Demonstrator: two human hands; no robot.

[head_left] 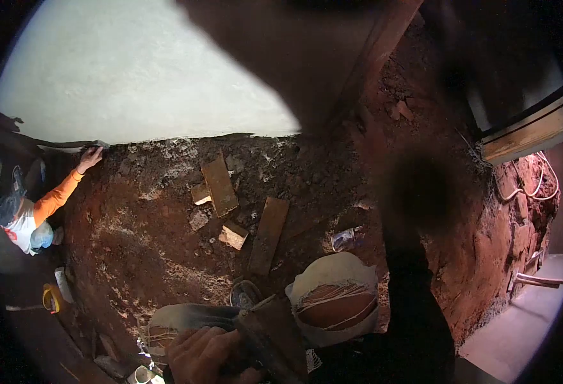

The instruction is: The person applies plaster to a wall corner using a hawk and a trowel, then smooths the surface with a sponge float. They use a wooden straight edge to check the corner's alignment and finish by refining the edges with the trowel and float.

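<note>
My left hand (208,355) is low in the view, in front of my knees, its fingers curled at the near side of a dark flat tool (272,333). The tool's handle is hidden. A dark sleeve (419,294) reaches up on the right to my right hand (425,192), which is lost in a dark blur, so its fingers and anything in them cannot be made out. A pale smooth wall surface (147,70) fills the upper left, and its lower edge meets the reddish soil (134,237).
At the far left a co-worker in orange sleeves (57,195) touches the pale wall's edge. Wood pieces (269,233) and a crumpled wrapper (345,239) lie on the soil. A yellow item (52,298) is lower left. A wooden beam (531,134) and cable (518,192) are at right.
</note>
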